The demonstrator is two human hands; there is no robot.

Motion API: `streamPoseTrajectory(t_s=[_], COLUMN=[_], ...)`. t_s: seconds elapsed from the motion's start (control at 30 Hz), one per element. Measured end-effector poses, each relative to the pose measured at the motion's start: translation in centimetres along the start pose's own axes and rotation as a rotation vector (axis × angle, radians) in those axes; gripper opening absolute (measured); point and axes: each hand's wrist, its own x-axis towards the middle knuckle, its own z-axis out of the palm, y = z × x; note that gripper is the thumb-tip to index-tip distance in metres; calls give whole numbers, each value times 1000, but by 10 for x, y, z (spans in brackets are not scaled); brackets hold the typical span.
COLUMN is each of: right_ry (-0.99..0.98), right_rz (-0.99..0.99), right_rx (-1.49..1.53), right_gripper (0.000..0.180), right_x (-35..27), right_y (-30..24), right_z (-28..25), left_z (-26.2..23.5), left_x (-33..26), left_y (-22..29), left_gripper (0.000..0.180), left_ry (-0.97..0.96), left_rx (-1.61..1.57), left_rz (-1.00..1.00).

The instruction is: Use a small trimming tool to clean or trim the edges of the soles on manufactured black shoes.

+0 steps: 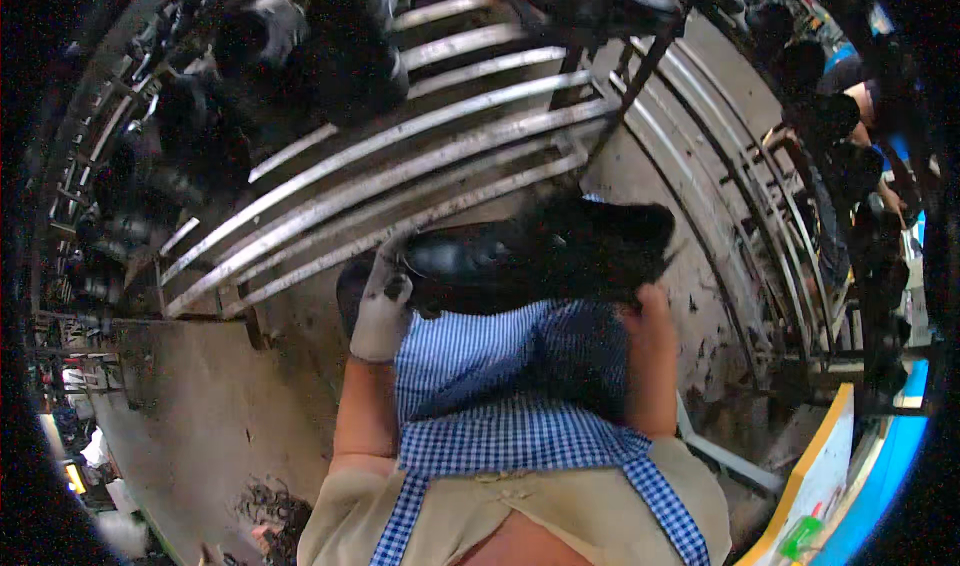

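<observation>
At the centre of the frame both hands hold a black shoe [540,256] over a blue checked apron [510,386]. The left hand [383,306], in a soiled white glove, is closed around the shiny toe end, and the bare right hand [648,311] grips the heel end from below, fingers curled under it. To do this well, it seems best to keep the shoe level and steady between both grips and close to the body, so that the gloved hand can work at the toe without the shoe twisting. Slanted metal rails [400,156] of a rack cross the upper middle just beyond the shoe, with more dark shoes [330,46] on them at upper left; these leave little room ahead. Other people [850,136] work at upper right, well apart.
</observation>
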Motion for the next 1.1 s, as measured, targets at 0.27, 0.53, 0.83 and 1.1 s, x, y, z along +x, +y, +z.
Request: streamPoseTrajectory(t_s=[0.27, 0.53, 0.83, 1.1], right_ry=[-274, -161, -379, -756], right_rz=[-404, -1163, -695, 524], right_rx=[376, -54, 144, 468], right_gripper=[74, 96, 79, 66], right_x=[-13, 42, 62, 24], right_y=[-42, -79, -77, 26], right_z=[46, 196, 230, 176], left_z=[17, 49, 42, 73], left_x=[15, 69, 89, 18], left_y=[45, 179, 199, 94], left_gripper=[54, 65, 52, 48], left_ry=[164, 480, 282, -167], left_rx=[162, 1166, 1481, 1362], left_rz=[442, 1168, 1106, 908])
